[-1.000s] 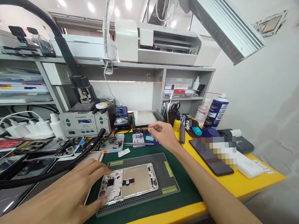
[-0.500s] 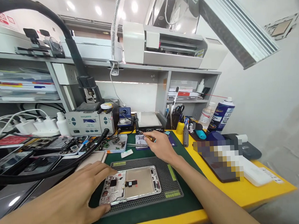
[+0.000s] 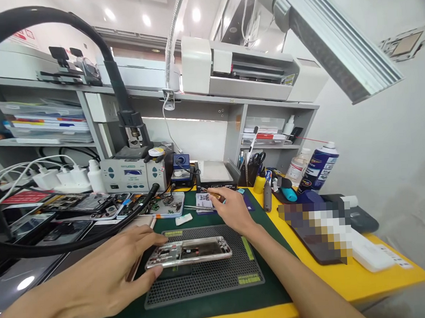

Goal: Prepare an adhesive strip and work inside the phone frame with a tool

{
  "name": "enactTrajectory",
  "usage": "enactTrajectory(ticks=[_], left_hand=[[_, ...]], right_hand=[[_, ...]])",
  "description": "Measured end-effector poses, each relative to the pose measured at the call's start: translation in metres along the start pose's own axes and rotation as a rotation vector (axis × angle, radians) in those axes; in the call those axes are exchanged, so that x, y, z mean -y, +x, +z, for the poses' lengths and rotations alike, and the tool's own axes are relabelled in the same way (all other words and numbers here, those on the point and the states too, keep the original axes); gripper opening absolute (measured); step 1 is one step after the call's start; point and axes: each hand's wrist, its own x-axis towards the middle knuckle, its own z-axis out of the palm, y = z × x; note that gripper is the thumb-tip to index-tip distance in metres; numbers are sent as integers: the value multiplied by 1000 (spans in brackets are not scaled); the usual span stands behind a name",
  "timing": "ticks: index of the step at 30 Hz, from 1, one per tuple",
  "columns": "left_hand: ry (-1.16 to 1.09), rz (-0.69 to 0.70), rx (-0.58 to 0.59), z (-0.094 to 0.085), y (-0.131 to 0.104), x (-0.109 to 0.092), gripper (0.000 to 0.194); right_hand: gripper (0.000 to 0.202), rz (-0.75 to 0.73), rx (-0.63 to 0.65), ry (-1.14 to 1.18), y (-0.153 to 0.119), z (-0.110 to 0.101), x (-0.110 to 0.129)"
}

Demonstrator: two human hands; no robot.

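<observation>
My left hand grips the left end of a phone frame, thumb on the near edge and fingers on the far edge. The frame is tilted, its near edge raised above the grey honeycomb-patterned pad; a small ribbon strip shows inside it. Beyond the pad, my right hand is closed around a slim tool with a golden-brown handle, its thin end pointing left. Just under that tool lie silver tweezers on a printed card.
The pad rests on a green mat over a yellow tabletop. A tray of small parts stands behind, beside a black hose. Phones crowd the left; a spray can and a dark slab occupy the right.
My left hand has lifted and tilted the phone frame, which was lying flat on the pad. My right hand keeps the tool in nearly the same place. The view has shifted slightly.
</observation>
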Motion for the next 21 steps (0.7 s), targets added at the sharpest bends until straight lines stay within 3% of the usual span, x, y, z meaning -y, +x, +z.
enactTrajectory(ticks=[7, 17, 21], left_hand=[[-30, 113, -75, 5, 14, -4, 32], [-186, 53, -89, 18, 26, 2, 29], [-226, -10, -181, 29, 23, 5, 27]], right_hand=[[31, 29, 26, 38, 1, 5, -1], [32, 24, 32, 22, 4, 8, -8], [31, 29, 24, 33, 5, 7, -9]])
